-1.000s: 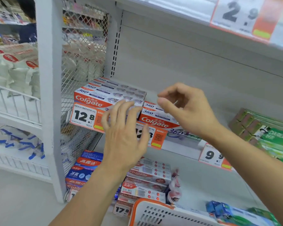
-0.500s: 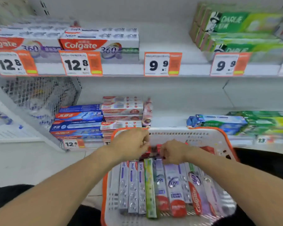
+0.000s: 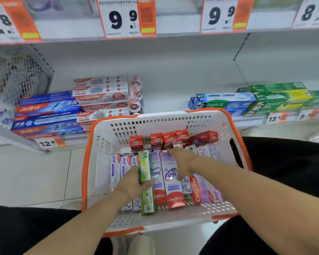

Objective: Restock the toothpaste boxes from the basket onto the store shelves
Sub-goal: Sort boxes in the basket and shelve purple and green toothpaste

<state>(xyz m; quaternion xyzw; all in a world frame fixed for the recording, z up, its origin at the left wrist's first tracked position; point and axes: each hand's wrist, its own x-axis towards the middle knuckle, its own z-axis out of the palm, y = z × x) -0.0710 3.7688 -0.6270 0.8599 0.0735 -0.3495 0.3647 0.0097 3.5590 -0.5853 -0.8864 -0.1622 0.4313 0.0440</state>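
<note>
Lying lengthwise among purple-and-red toothpaste boxes (image 3: 170,181) in the white, orange-rimmed basket (image 3: 236,133), a slim green toothpaste box (image 3: 145,181) is gripped by the left hand (image 3: 132,183), its long axis running from near rim to far wall. The right hand (image 3: 182,162) is extended with straight fingers toward red boxes (image 3: 156,140) stood on end. Stocked shelves (image 3: 173,100) are seen behind.

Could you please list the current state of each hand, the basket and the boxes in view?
Left hand: grips the green toothpaste box, which lies among the others in the basket.
Right hand: fingers straight, reaching toward the small red boxes.
Basket: open-topped, partly filled.
Colgate 360 boxes: lying flat in a row.
Small red boxes: standing on end along the far wall.
</note>
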